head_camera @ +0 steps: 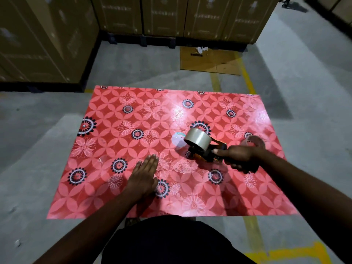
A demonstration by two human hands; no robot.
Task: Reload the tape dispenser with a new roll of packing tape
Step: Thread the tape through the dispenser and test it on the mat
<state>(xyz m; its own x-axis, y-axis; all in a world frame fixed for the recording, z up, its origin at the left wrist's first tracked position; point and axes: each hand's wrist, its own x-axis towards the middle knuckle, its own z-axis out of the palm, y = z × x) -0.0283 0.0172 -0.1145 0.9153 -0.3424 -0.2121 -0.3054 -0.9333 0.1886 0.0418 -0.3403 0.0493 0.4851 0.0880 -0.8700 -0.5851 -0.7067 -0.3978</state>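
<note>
a: where's the dispenser?

b: tape dispenser is over the red patterned mat, right of centre. right hand is wrapped closed around its handle, thumb lying along the top of the frame. handle end is buried in the fist, so i can't see it.

a: roll on it?

b: yes. a roll of packing tape sits on the dispenser's hub at the end away from the hand, up and left of the knuckles. clear/brownish tape, looks like a full roll.

a: dispenser resting on the mat or lifted?

b: can't tell for sure; motion blur, and the low end is at or just above the mat.

a: left hand?

b: left hand is flat, palm down on the mat, fingers straight and together, holding nothing. it's left of and nearer the body than the dispenser, apart from it, not touching.

a: anything else near it?

b: a pale round object just behind the roll on its left side, partly hidden, possibly an empty core. a clear ring on the mat just beyond the right wrist. clear film scraps between the two hands and one more left of the left hand.

a: surroundings?

b: concrete floor, stacked cardboard cartons at the back, flat cardboard sheet in front of them.
</note>
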